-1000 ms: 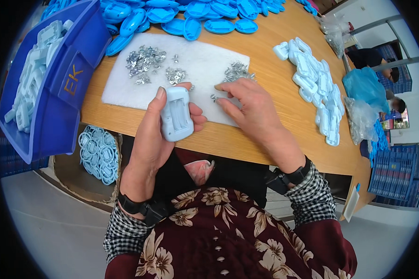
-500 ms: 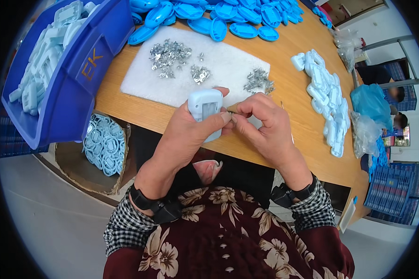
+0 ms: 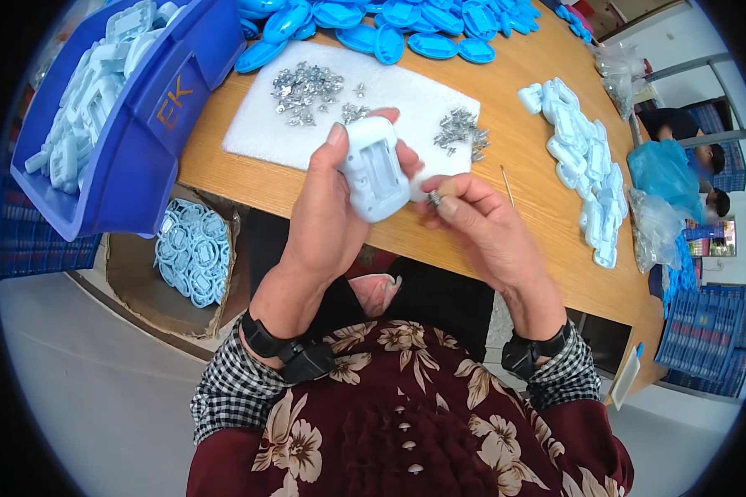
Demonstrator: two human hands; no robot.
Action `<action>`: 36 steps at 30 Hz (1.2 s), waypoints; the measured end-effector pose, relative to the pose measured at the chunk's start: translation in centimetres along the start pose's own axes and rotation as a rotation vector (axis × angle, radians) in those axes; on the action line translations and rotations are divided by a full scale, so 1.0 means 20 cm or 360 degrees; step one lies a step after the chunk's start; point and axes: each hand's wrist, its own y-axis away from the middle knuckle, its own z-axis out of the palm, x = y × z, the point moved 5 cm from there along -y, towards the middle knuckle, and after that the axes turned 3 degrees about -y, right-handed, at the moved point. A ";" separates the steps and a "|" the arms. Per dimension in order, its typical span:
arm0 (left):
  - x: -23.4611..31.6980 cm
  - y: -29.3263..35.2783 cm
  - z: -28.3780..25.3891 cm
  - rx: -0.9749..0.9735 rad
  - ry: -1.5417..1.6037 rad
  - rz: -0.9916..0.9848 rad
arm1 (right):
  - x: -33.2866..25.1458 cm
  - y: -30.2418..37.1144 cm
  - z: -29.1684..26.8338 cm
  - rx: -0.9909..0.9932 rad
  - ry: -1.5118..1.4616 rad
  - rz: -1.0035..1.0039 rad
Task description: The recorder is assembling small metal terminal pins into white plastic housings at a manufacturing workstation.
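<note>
Left hand grips a casing; right hand pinches a metal part, just to its right.
Casing is held over the mat's near edge, slot up; slot looks bare, part not yet in it. Unused, apparently: loose metal heaps on the mat, casings in the left bin. Right pile: finished or not, cannot tell.

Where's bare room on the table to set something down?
Brown wooden tabletop between the white fibrous sheet and the pale-blue plastic housings, beyond the thin metal rod; also the sheet's middle, between silvery metal piles. Crowded: far side, under glossy bright-blue oval shells.
</note>
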 end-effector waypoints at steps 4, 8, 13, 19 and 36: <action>-0.01 -0.01 0.07 -0.0095 -0.0018 0.0116 | 0.04 0.01 0.07 -0.0118 -0.0653 0.0121; -0.05 0.02 0.05 -0.0206 0.0013 0.0027 | 0.04 0.02 -0.04 -0.0116 -0.0358 -0.0122; -0.08 0.06 0.04 -0.0405 -0.0244 -0.0380 | -0.03 0.05 -0.14 -0.0094 0.0445 -0.0156; -0.15 0.12 0.08 -0.0381 -0.0493 -0.0932 | -0.06 0.09 -0.15 -0.0111 0.0387 -0.0214; -0.22 0.12 0.11 -0.0194 -0.0308 -0.0713 | -0.05 0.07 -0.12 0.0555 0.1400 -0.1143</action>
